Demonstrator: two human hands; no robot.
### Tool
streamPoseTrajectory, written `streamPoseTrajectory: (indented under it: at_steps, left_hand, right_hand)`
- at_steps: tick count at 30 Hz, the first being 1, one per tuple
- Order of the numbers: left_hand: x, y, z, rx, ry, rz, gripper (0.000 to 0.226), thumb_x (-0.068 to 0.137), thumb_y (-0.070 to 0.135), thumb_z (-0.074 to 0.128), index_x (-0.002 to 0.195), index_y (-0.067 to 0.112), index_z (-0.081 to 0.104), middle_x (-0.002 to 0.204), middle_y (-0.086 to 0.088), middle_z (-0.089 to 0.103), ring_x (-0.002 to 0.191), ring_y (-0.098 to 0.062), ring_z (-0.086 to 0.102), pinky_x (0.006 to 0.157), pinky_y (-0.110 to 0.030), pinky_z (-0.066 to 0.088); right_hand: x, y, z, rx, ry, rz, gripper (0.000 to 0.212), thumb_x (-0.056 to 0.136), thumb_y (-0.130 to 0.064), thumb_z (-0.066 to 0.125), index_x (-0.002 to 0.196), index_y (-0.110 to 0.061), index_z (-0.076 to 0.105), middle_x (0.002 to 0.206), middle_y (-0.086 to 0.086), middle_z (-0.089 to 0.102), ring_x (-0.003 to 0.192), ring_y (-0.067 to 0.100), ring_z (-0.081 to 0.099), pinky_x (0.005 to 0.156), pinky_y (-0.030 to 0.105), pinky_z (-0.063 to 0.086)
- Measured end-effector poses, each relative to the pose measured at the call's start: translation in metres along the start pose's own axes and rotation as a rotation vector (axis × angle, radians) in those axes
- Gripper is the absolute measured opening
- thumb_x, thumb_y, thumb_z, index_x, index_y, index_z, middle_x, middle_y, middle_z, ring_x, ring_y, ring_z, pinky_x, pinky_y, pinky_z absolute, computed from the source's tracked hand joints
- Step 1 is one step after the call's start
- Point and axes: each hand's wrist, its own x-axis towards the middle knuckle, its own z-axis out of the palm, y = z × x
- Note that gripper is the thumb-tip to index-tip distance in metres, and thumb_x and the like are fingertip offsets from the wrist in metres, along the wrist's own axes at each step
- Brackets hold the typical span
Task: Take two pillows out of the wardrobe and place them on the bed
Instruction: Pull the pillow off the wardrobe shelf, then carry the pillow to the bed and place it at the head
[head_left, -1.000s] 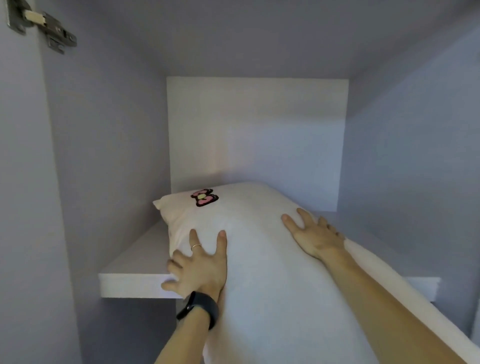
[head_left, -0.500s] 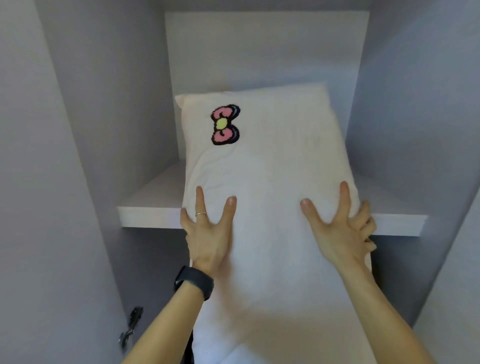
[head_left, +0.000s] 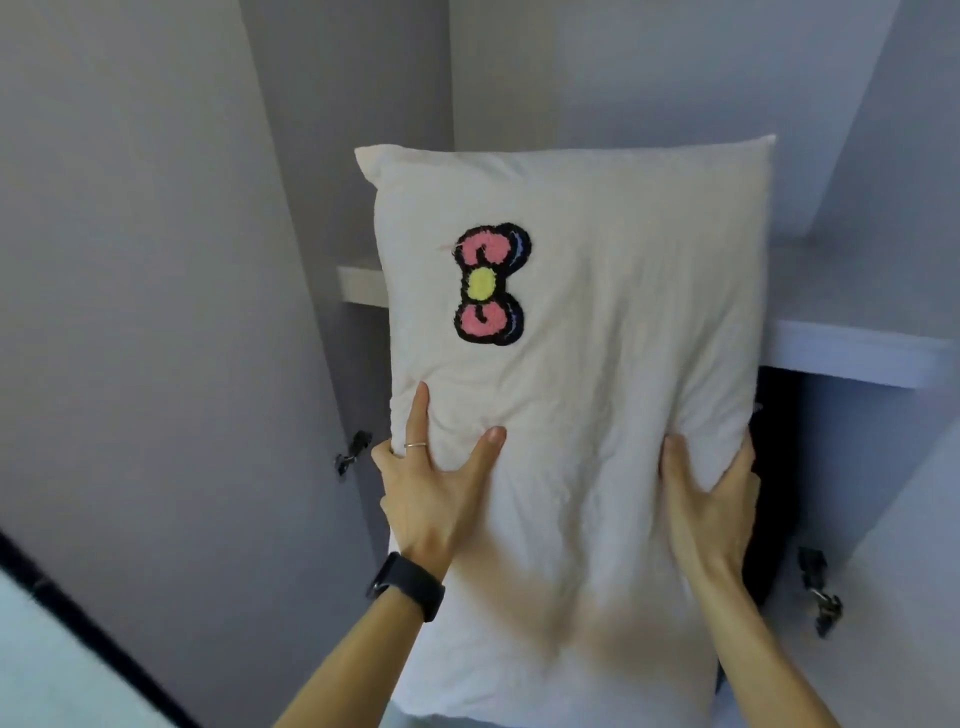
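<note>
A cream pillow (head_left: 613, 332) with a pink bow patch (head_left: 488, 283) stands nearly upright in front of the wardrobe shelf (head_left: 852, 353), filling the middle of the view. My left hand (head_left: 431, 483), with a ring and a black wristband, grips its lower left edge, fingers wrapped around the side. My right hand (head_left: 711, 499) clasps the lower right edge the same way. A second pillow is not visible. The bed is out of view.
The wardrobe's grey side walls rise on both sides. The open left door (head_left: 130, 312) hangs close beside my left arm, with a hinge (head_left: 353, 452) on it. Another hinge (head_left: 821, 592) sits at the lower right. Below the shelf the compartment is dark.
The pillow has come off the shelf toward me and tipped up, so its face now fronts the camera. Both hands have shifted from flat on top to gripping its sides.
</note>
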Motion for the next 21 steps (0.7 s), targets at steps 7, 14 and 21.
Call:
streamPoseTrajectory:
  at_steps: [7,14,21]
  left_hand:
    - [-0.089,-0.089,-0.069,0.288,0.082,-0.255,0.089,0.06,0.09,0.057,0.136,0.071,0.015,0.118,0.005,0.031,0.106,-0.032,0.055,0.1,-0.053,0.046]
    - [-0.173,-0.166,-0.144,0.39,0.114,-0.503,0.088,0.062,0.092,0.053,0.139,0.054,0.032,0.115,0.003,0.038,0.1,-0.028,0.061,0.094,-0.04,0.05]
    - [-0.266,-0.227,-0.188,0.477,0.184,-0.8,0.087,0.064,0.092,0.049,0.137,0.045,0.037,0.124,-0.007,0.051,0.11,-0.035,0.059,0.09,-0.041,0.046]
  right_hand:
    - [-0.111,0.073,0.011,-0.114,-0.227,0.159,0.101,0.066,-0.085,0.061,0.149,-0.036,0.029,0.144,0.016,0.041,0.129,0.036,0.045,0.107,0.045,0.04]
    - [-0.199,0.116,0.018,-0.347,-0.593,0.247,0.087,0.082,-0.068,0.063,0.152,-0.026,0.031,0.145,0.02,0.043,0.128,0.04,0.045,0.103,0.05,0.037]
    - [-0.252,0.153,0.028,-0.616,-0.984,0.2,0.076,0.073,-0.082,0.058,0.123,-0.025,0.045,0.113,0.011,0.057,0.088,0.031,0.054,0.079,0.042,0.045]
